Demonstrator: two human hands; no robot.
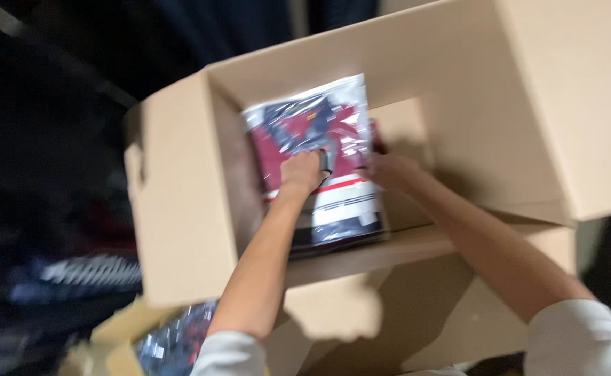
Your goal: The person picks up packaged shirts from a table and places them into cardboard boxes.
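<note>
A large open cardboard box (180, 209) fills the middle of the view. Inside it lies a stack of clear plastic bags holding folded red, navy and white garments (312, 122). My left hand (302, 170) reaches into the box and presses on the top bag, fingers curled against the plastic. At the bag's right edge, my right hand (385, 169) is inside the box too, gripping the side of the stack. Both forearms come from the bottom, in white sleeves. The picture is blurred by motion.
The box's flaps (570, 104) stand open to the right and front. Below the box at bottom left, another carton (121, 334) holds more bagged garments (180, 338). The left side is dark, with dim stacked clothing (76, 271).
</note>
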